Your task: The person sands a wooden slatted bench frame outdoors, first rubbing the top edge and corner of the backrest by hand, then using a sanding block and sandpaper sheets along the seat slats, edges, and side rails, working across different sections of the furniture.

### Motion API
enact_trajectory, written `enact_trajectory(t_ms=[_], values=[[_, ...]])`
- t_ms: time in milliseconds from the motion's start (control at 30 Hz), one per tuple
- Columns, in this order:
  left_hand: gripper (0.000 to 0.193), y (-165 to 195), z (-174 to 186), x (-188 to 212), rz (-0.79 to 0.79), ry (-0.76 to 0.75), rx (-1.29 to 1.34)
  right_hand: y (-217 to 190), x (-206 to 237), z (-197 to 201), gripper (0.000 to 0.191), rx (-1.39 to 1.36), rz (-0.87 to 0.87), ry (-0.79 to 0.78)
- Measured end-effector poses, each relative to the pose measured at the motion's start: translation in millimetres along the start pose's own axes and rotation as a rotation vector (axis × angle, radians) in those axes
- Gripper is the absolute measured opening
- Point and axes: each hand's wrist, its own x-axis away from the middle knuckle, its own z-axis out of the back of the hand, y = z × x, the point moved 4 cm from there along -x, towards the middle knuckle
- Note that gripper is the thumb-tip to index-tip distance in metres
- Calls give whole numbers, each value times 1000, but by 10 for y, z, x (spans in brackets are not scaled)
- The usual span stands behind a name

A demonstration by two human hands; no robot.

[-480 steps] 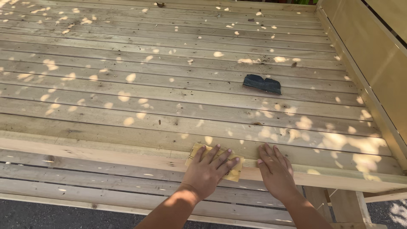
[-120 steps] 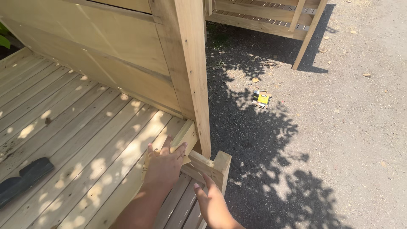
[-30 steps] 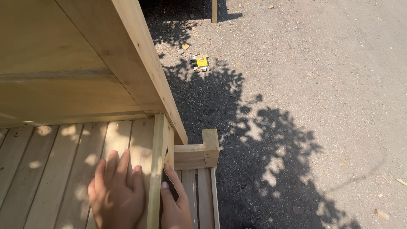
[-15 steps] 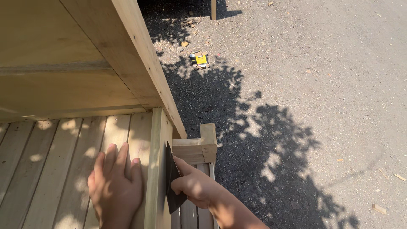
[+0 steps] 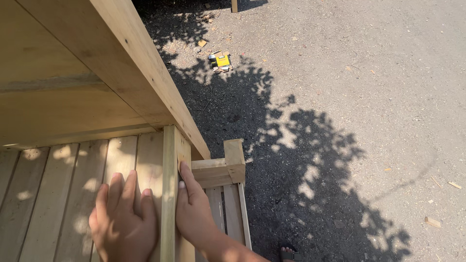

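A: Pressing flat at about seven o'clock, the left hand (image 5: 124, 221) lies open, fingers spread, on the deck boards (image 5: 58, 194), touching the inner face of the upright edge board (image 5: 169, 194).

B: And the other side?

A: The right hand (image 5: 194, 208) presses against the outer face of that same board, fingers straight and pointing to twelve. Half a second ago a dark sanding pad showed under its palm, lower on the board; now the hand has slid up toward the short corner block (image 5: 228, 165), and I cannot tell whether the pad is still under it. It seems a rubbing stroke along the outer face is under way.

B: Anything below?

A: A sandalled toe (image 5: 289, 253) peeks in at five o'clock on the gravel ground (image 5: 364, 97).

B: Farther out?

A: A slanting timber rail (image 5: 145, 73) rises toward eleven over a panel wall (image 5: 58, 87). At one o'clock, well apart in leaf shadow, lies a small yellow and black object (image 5: 221, 60) among wood scraps.
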Motion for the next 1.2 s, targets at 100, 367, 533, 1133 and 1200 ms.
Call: enact_trajectory(t_ms=[100,367,533,1133,1200], values=[[46,-6,-19,4,-5,6,-15,-253,-563,48,50,41,-104,25],[48,-3,-52,-20,-5,3,-9,-186,-80,13,44,-33,149,92],[50,-14,-47,-8,51,-75,-10,-197,-589,30,44,71,46,126],[49,16,2,-41,48,-68,31,197,-90,-31,43,-68,313,119],[50,17,4,-44,51,-75,31,249,-43,-48,44,-73,223,141]])
